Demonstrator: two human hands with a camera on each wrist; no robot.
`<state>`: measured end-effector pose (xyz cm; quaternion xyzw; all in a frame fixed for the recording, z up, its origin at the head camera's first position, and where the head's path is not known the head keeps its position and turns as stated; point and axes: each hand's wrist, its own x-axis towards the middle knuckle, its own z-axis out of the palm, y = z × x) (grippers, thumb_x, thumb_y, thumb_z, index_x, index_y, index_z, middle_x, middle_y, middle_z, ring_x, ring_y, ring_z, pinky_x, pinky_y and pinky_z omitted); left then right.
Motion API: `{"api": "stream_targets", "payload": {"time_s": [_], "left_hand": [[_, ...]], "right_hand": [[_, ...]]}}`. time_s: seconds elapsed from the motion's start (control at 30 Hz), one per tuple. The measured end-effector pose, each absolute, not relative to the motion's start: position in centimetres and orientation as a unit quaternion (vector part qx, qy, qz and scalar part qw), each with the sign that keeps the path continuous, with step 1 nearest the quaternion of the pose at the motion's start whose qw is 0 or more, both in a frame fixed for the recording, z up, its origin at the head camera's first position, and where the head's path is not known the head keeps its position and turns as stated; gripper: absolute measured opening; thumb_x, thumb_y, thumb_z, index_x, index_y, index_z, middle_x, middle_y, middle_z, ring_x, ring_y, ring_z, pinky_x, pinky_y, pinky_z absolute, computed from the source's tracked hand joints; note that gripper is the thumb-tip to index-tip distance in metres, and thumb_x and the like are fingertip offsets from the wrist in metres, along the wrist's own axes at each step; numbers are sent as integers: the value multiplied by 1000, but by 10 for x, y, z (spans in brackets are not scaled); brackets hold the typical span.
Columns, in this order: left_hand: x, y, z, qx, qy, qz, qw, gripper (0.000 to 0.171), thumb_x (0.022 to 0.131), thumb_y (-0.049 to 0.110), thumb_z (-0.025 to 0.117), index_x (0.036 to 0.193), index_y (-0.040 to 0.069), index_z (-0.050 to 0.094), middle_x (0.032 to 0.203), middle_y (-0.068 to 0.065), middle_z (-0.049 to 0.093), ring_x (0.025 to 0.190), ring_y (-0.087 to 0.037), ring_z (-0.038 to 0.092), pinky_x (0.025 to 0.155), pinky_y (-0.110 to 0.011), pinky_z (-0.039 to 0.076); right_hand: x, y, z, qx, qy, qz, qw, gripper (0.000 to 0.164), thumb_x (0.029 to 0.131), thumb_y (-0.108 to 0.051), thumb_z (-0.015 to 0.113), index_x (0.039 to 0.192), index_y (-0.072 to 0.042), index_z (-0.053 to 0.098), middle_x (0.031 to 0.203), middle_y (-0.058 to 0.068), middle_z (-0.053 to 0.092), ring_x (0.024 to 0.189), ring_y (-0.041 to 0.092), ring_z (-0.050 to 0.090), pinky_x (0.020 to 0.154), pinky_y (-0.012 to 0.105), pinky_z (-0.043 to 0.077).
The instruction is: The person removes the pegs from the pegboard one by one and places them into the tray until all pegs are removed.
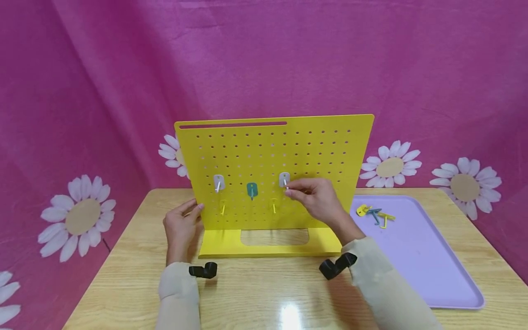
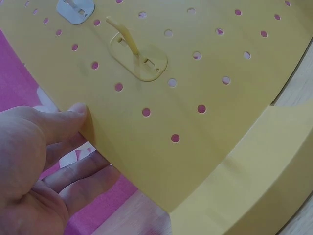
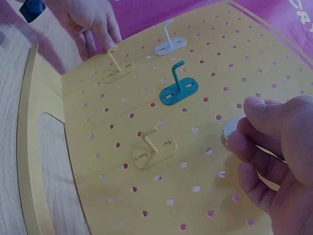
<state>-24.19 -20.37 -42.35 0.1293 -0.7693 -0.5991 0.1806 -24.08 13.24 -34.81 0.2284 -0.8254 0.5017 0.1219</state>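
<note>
One white hook (image 1: 283,178) sits against a yellow pegboard (image 1: 326,127), pinched by thumb and fingers of the right hand (image 1: 316,199), a teal hook (image 1: 252,189) lower left, the left hand (image 1: 180,227) grips the board's left edge, loose hooks (image 1: 374,212) lie on a lilac tray (image 1: 420,261)

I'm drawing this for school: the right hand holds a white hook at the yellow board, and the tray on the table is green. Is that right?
Not quite: the tray is light purple, not green, as the head view shows. The right hand does hold a white hook at the yellow board.
</note>
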Motion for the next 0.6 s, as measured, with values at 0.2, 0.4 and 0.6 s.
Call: {"api": "stream_targets", "payload": {"time_s": [0.2, 0.4, 0.6], "left_hand": [[-242, -204, -424, 127, -770, -596, 188, 28, 93, 13, 73, 120, 4, 73, 118, -15, 70, 102, -26, 67, 74, -23, 59], [-242, -204, -424, 139, -769, -598, 178, 30, 93, 14, 73, 122, 7, 73, 119, -12, 70, 103, -25, 67, 76, -24, 59], [-242, -204, -424, 136, -766, -603, 179, 30, 92, 13, 74, 121, 6, 73, 118, -13, 70, 102, -26, 68, 75, -25, 60]], "right_hand": [[-234, 141, -341, 228, -832, 489, 132, 13, 92, -10, 74, 101, -1, 78, 92, 4, 74, 75, 19, 61, 63, 26, 52], [-225, 157, -336, 228, -834, 481, 145, 12, 92, -8, 74, 101, -1, 78, 91, 5, 74, 73, 18, 59, 59, 23, 50], [-219, 178, -337, 222, -845, 455, 170, 11, 91, -7, 75, 100, -1, 79, 90, 4, 75, 73, 17, 62, 60, 23, 52]]}}
